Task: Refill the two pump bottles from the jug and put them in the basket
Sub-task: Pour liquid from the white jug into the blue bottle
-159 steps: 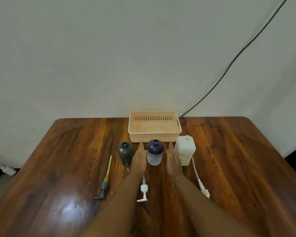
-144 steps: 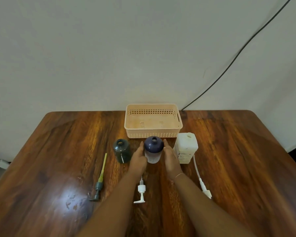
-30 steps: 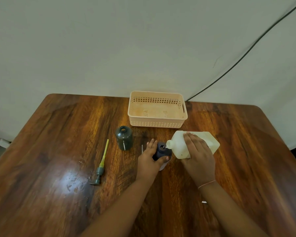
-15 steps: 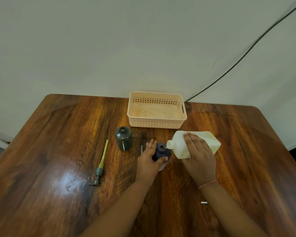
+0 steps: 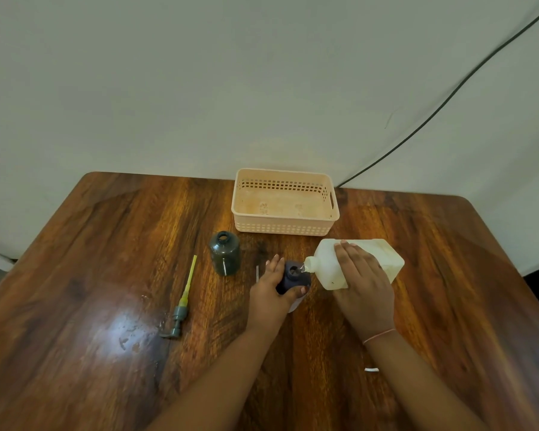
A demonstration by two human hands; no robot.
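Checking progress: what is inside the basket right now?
Only its stained floor shows; no bottle is inside the basket. The near wall hides a strip of floor. The green bottle and the blue bottle stand on the table in front.

White jug (image 5: 322, 269) is tilted in my R hand (image 5: 364, 287), spout at the open mouth of the dark blue btl (image 5: 293, 276), which my L hand (image 5: 269, 293) grips upright. Green btl (image 5: 224, 255) stands open, near to its left. Peach basket (image 5: 282, 227) sits behind them.
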